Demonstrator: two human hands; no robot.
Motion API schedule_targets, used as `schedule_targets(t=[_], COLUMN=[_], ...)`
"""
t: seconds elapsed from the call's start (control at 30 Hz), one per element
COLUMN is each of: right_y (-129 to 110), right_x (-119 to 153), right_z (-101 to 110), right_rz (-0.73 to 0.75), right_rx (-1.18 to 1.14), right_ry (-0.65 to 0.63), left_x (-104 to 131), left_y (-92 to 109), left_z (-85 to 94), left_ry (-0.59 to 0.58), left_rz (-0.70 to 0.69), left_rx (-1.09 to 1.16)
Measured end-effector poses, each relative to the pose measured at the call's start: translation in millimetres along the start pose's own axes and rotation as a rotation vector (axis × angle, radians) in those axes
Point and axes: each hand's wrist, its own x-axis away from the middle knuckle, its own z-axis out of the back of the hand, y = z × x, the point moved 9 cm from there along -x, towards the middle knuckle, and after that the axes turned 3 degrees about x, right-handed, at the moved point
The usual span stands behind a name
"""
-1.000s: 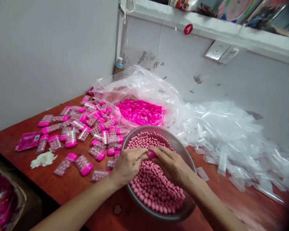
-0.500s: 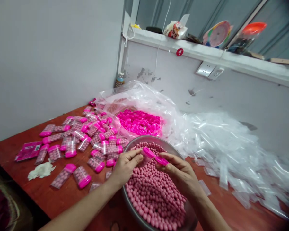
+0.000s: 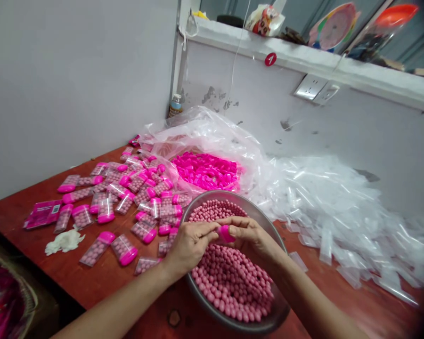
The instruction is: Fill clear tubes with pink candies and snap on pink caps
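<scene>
Right over the metal bowl (image 3: 280, 301), both hands are at work, fingers bunched close. The left hand (image 3: 188, 246) pinches narrowly at the clear end of a small plastic container, most of it lost behind the fingers, so whether it's filled I can't tell. The right hand (image 3: 256, 238) grips the bright pink cap (image 3: 226, 234) at the other end, thumb on the near side. Held opposite each other like that, the two grips probably steady the piece from both ends. And it's above the bowl, likely so that any loose pink beads (image 3: 233, 289) drop back inside the rim.

Look left of the bowl: capped containers of beads (image 3: 106, 210) lie scattered on the red tabletop (image 3: 17, 209), apparently laid loosely within the left arm's reach. Just behind the bowl, loose pink caps (image 3: 207, 172) sit in an opened plastic bag (image 3: 219, 125), its mouth spread wide, seemingly for easy picking. Over to the bowl's right, clear empty sleeves (image 3: 332, 202) are heaped against the wall (image 3: 403, 155), which seems to back the pile.
</scene>
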Motion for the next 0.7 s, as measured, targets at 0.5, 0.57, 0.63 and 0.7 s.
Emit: schedule_targets(t=[0.5,0.57,0.63,0.7], right_y=[11,14,16,19], right_x=[2,6,9,12], right_z=[7,6,4,1], right_rz=[0.067,0.023,-0.016,-0.052], right_rx=[-0.036,-0.063,-0.092,-0.121], right_ry=[0.117,0.06,-0.003,-0.052], left_x=[0,0,-1,0], left_y=[4,6,8,9], left_z=[-0.6,-3.4,-6.1,-8.4], left_ry=[-0.024,-0.051,-0.077,-0.1], left_rz=[0.009,0.003,-0.017,-0.037], left_rx=[-0.091,-0.087,-0.079,-0.083])
